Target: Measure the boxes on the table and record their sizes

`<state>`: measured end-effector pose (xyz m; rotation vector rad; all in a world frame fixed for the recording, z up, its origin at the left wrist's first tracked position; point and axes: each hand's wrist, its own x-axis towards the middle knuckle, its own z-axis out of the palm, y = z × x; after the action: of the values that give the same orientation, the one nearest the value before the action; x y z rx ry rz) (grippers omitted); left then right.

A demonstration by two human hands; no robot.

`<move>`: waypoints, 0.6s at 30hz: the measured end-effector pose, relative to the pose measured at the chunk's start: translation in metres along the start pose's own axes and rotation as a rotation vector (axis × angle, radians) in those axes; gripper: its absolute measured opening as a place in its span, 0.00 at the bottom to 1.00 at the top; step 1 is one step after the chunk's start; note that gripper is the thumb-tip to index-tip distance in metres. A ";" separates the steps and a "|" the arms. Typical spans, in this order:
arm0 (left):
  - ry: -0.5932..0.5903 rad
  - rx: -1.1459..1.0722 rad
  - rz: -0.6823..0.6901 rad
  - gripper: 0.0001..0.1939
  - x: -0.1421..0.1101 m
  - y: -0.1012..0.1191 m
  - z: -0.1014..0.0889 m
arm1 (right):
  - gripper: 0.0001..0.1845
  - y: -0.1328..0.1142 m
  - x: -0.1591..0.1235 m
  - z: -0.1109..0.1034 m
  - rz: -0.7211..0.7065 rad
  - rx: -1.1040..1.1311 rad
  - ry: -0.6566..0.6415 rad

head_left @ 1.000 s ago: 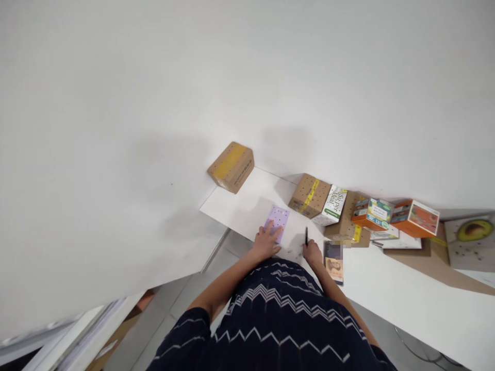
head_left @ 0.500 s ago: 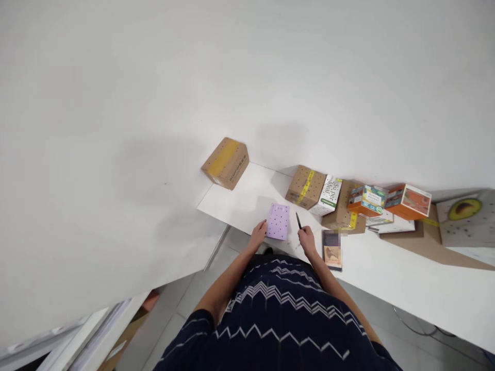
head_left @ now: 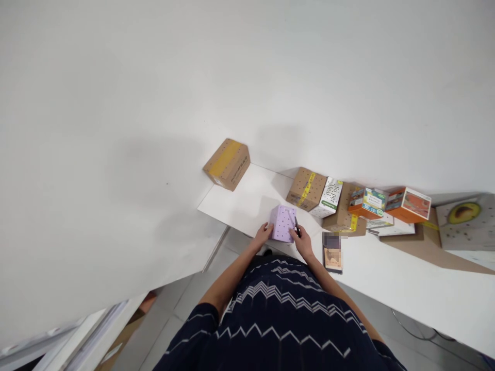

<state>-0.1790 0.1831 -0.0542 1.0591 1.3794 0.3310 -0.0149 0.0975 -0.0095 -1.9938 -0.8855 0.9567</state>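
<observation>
A small light-purple box [head_left: 283, 222] with dark dots is on the white table close to my body, between my two hands. My left hand [head_left: 263, 234] grips its left side, fingers against the edge. At its right side, my right hand [head_left: 303, 244] holds a slim black pen [head_left: 297, 226], pointing up and away from me. The thumb of that hand also touches the box's near right corner. To the right of this hand lies a dark phone-like object [head_left: 332, 253], partly blurred out.
A taped brown carton [head_left: 228, 164] stands at the table's far left corner. Along the wall to the right are a dotted carton [head_left: 306, 188], a white Super Meal box [head_left: 328, 198], orange boxes [head_left: 410, 203] and an avocado-printed box [head_left: 466, 221]. The table edge [head_left: 410, 315] runs before me.
My right hand has moved left with the pen, up to the purple box. The box has shifted slightly right and now shows more of its side. My left hand has followed it.
</observation>
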 end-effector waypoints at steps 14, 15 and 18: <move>-0.230 0.206 0.202 0.32 -0.002 0.008 0.021 | 0.23 0.026 0.008 -0.032 0.265 -0.093 0.115; -0.224 0.235 0.218 0.32 0.000 0.007 0.021 | 0.24 0.026 0.007 -0.031 0.316 -0.022 0.122; -0.213 0.285 0.215 0.34 0.003 0.003 0.021 | 0.28 0.025 0.003 -0.029 0.389 0.151 0.129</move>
<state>-0.1587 0.1788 -0.0574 1.4416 1.1446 0.1734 0.0175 0.0787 -0.0184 -2.1080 -0.3478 1.0565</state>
